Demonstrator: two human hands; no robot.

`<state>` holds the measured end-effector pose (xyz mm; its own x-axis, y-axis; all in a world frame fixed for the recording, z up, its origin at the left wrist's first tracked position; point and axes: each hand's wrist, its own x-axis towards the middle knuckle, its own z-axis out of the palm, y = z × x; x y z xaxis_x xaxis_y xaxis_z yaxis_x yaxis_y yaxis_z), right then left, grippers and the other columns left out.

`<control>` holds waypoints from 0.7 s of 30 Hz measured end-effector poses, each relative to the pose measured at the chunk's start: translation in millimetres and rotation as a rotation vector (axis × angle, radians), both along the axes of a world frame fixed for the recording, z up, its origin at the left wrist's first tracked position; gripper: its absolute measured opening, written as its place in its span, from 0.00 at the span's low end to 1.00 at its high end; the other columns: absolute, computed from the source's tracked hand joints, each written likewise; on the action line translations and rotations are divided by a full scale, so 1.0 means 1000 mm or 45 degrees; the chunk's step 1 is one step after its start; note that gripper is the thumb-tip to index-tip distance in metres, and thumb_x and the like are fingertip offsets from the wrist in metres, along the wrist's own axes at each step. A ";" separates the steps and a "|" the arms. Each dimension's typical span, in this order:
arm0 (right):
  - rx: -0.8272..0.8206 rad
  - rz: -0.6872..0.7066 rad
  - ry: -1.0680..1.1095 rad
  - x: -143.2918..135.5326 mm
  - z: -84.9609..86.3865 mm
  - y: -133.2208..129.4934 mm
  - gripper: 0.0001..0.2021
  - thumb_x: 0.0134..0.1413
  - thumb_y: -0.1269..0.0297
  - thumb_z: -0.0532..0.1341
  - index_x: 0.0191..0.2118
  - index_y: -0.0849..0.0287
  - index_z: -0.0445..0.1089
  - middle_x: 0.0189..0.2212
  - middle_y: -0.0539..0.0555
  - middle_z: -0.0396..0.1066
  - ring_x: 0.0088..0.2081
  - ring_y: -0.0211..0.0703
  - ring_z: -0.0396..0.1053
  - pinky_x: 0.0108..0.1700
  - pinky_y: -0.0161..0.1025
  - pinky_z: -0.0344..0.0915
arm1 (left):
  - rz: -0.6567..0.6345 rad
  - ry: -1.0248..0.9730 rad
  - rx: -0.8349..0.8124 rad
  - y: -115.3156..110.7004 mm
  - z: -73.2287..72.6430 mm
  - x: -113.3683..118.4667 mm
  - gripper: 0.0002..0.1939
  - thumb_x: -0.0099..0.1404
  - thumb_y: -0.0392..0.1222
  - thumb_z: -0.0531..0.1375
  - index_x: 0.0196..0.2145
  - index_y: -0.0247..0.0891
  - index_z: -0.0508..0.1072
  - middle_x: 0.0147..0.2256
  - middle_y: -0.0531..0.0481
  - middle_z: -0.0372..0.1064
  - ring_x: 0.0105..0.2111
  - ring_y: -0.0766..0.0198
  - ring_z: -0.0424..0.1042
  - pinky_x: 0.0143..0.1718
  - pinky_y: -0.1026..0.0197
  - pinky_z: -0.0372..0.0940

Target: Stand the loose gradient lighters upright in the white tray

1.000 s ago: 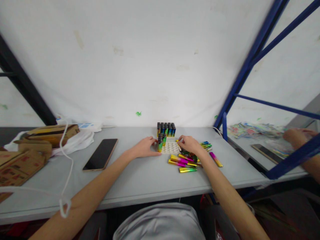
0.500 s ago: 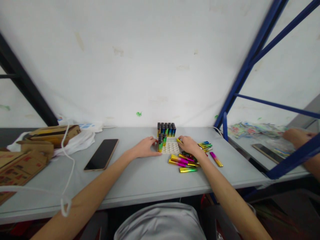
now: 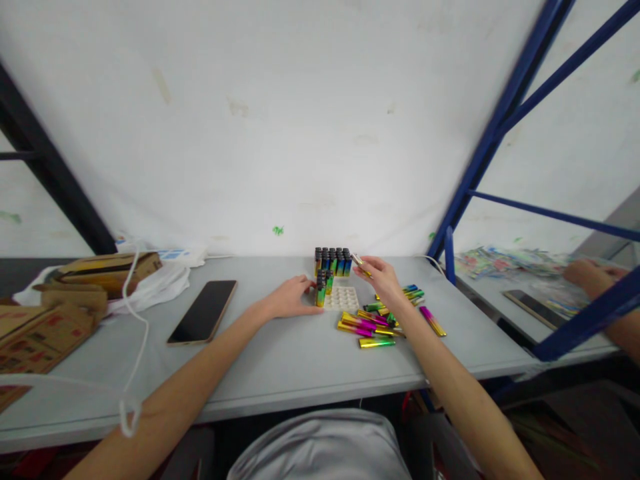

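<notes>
A white tray with round holes (image 3: 343, 299) lies on the grey table (image 3: 280, 360). A few iridescent lighters (image 3: 323, 288) stand upright at its left edge. My left hand (image 3: 293, 297) rests flat on the table, touching the tray's left side. My right hand (image 3: 379, 274) is raised above the tray's right end and pinches one lighter (image 3: 359, 262) at a tilt. Behind the tray stands a full block of upright lighters (image 3: 332, 261). Several loose lighters (image 3: 373, 325) lie on the table to the right of the tray, under my right wrist.
A dark phone (image 3: 203, 319) lies left of my left arm. Cardboard boxes (image 3: 47, 313), a white plastic bag (image 3: 150, 283) and a white cord (image 3: 137, 347) are at the far left. A blue frame (image 3: 493, 140) separates another person's hand (image 3: 587, 275) and their table.
My right hand has lifted from the pile beside the tray with one lighter pinched in it, moving up and slightly back. My left hand has stayed at the tray.
</notes>
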<state>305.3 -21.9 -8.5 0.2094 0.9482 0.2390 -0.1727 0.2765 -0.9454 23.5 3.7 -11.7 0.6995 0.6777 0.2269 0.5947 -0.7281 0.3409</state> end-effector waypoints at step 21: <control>-0.206 0.327 -0.171 -0.023 0.010 -0.016 0.25 0.52 0.40 0.68 0.42 0.51 0.62 0.28 0.42 0.66 0.19 0.30 0.50 0.21 0.31 0.46 | 0.011 -0.016 0.021 0.001 -0.002 0.000 0.32 0.58 0.69 0.67 0.45 0.36 0.78 0.43 0.40 0.75 0.43 0.46 0.76 0.47 0.51 0.71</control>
